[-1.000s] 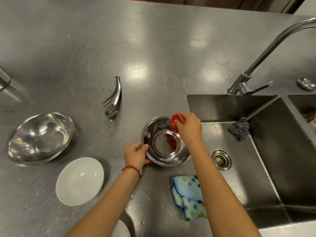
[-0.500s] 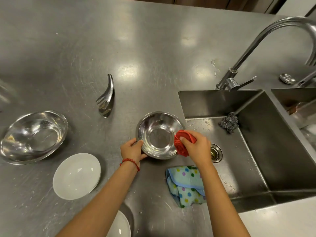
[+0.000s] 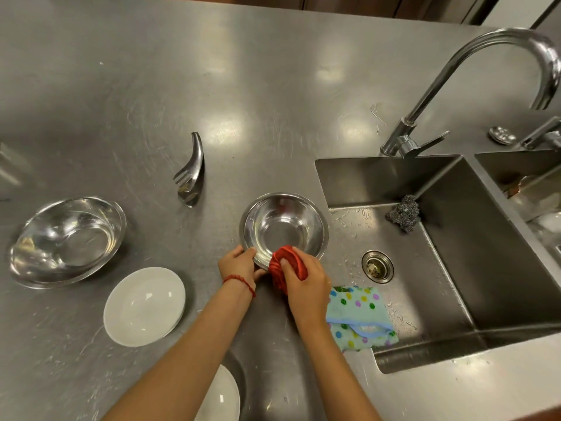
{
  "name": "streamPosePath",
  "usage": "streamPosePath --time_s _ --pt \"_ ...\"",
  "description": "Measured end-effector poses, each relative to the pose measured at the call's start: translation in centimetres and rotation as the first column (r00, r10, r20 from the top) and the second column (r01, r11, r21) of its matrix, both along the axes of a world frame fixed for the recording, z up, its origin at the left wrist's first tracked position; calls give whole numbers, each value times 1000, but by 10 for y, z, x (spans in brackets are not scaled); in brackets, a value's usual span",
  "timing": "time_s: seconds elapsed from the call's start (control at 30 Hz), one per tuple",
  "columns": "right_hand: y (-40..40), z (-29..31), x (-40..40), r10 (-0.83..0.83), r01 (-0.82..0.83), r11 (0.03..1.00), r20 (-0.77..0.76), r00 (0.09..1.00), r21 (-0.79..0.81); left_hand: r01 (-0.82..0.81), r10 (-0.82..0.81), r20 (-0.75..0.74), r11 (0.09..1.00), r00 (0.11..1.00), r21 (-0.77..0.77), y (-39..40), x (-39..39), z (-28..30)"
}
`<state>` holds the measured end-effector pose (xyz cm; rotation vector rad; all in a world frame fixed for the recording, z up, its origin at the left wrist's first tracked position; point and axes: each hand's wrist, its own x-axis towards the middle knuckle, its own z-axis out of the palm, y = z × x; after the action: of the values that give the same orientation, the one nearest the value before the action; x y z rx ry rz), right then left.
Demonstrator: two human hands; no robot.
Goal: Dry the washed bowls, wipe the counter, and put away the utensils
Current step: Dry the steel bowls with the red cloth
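Observation:
A small steel bowl (image 3: 283, 224) sits on the steel counter (image 3: 258, 86) just left of the sink. My left hand (image 3: 238, 264) grips its near-left rim. My right hand (image 3: 306, 282) holds a bunched red cloth (image 3: 283, 264) against the bowl's near rim. A larger steel bowl (image 3: 66, 240) stands at the far left. A white bowl (image 3: 144, 305) lies near it, and another white dish (image 3: 221, 396) shows at the bottom edge. A steel serving fork (image 3: 191, 171) lies behind the small bowl.
A dotted blue cloth (image 3: 359, 319) lies on the sink's draining ledge beside my right wrist. The sink basin (image 3: 485, 238) holds a steel scourer (image 3: 403, 212) and a drain (image 3: 377, 266). A curved tap (image 3: 455, 74) arches over it. A second basin is at the right edge.
My right hand has carried the red cloth from the bowl's far rim, round its right side, to the near rim. My left hand has kept hold of the bowl.

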<state>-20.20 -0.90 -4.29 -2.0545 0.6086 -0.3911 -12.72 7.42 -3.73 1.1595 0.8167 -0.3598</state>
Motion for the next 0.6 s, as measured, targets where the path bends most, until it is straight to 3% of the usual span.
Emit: streamPosePath --time_s 0.17,0.37,0.6 --pt "19 -5 -1 61 -60 996 2 998 -62 -15 14 12 995 1000 101 -1 -4 -1" --pt "-9 -5 -8 20 -19 999 2 1000 -40 -21 20 -12 998 1000 -60 0 -3 2" --pt "-48 4 0 -41 41 999 7 999 26 1 -2 -17 998 1000 -61 3 0 0"
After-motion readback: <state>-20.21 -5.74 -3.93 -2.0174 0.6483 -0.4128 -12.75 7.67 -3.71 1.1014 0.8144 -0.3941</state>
